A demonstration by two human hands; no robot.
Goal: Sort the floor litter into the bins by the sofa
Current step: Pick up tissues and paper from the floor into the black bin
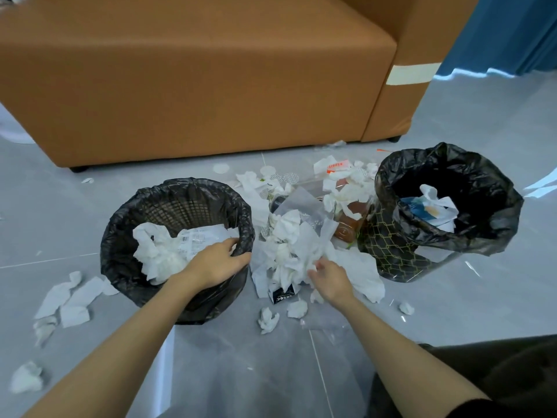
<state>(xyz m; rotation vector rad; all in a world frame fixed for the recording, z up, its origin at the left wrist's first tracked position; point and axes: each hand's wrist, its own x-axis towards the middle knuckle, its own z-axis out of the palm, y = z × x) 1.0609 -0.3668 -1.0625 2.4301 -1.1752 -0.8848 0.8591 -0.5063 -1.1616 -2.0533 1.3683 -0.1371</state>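
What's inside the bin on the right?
The right bin has a black liner. Inside lie crumpled white paper and a blue packet. Whatever is underneath them is covered, and the far inside is too dark to see.

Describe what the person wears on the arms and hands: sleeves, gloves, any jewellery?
Both forearms are bare, and neither the left hand nor the right hand wears a glove. No ring, watch or bracelet shows. Only at the bottom edge, high on the right arm, a dark sleeve seems to begin; the left arm is bare up to the frame edge.
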